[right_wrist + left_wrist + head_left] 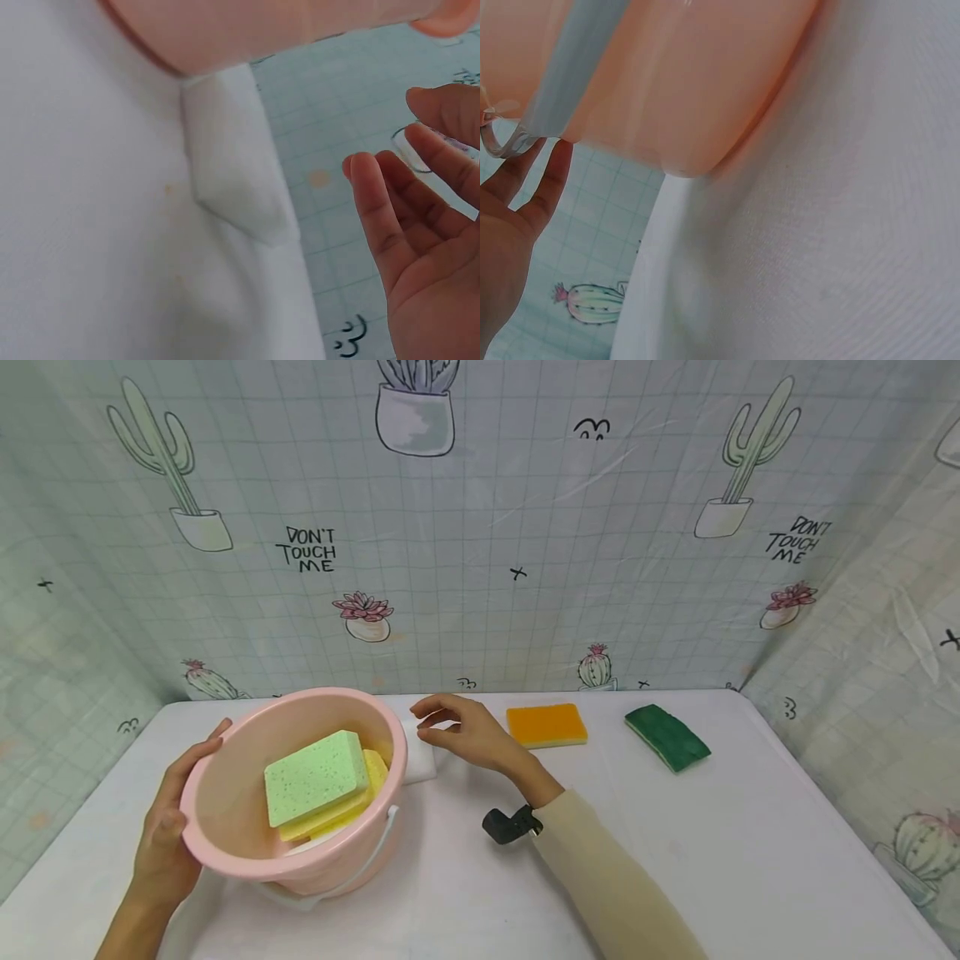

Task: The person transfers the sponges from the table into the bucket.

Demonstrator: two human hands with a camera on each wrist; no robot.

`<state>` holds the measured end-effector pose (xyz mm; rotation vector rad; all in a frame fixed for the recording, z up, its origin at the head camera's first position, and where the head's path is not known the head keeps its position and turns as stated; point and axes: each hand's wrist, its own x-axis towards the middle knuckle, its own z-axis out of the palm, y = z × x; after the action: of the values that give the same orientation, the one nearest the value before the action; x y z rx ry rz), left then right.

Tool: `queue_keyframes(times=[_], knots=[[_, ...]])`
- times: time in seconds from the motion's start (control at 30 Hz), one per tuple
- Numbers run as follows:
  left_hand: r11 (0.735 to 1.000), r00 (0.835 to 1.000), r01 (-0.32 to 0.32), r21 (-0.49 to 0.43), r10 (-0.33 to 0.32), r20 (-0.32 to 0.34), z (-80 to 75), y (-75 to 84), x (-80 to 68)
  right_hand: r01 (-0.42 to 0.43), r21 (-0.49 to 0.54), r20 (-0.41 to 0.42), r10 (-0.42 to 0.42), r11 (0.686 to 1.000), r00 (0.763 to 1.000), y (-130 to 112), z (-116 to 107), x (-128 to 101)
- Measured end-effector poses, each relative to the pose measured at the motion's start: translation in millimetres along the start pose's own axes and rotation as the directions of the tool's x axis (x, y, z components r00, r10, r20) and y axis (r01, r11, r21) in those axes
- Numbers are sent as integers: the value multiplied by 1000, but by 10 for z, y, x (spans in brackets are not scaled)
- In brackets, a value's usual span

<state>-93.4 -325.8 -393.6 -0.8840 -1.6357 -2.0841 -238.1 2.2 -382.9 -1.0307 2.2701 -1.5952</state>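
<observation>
Pink plastic, smooth and slightly glossy, makes up the round bucket [300,793], which stands tilted toward the viewer at the near left of the white table [750,860], its pale handle hanging down in front. The left hand [168,835] steadies its left rim, fingers fairly straight along the wall rather than curled round it, so the tub could roll or slip if that light support gives. Inside lie a speckled green sponge [315,777] on a yellow sponge [371,785], both porous slabs that might slide out over the tipped rim. The right hand [465,731], fingers loosely open and holding nothing, hovers over a white sponge [418,756] lying just beside the bucket's far right wall; white on white, it is easy to misjudge. Farther right rest an orange sponge [546,725] and a dark green scouring pad [666,737].
</observation>
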Motion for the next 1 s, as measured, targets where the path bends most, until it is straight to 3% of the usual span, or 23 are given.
queue_keyframes(times=[0.33, 0.57, 0.77, 1.0], knots=[[1000, 1000, -4, 3, 4, -9, -7, 11, 2, -69, 10, 27, 69, 998, 997, 198, 91, 116], [1000, 1000, -4, 24, 4, -15, -7, 5, 4, -113, -136, 12, 116, 984, 993, 271, 139, 196], [1000, 1000, 14, 12, -14, -21, 1, 10, -7, -99, -219, 71, 117, 971, 991, 256, 209, 276], [999, 1000, 8, 35, -7, -23, -2, 7, -15, -98, -346, 109, 143, 933, 984, 230, 210, 318]])
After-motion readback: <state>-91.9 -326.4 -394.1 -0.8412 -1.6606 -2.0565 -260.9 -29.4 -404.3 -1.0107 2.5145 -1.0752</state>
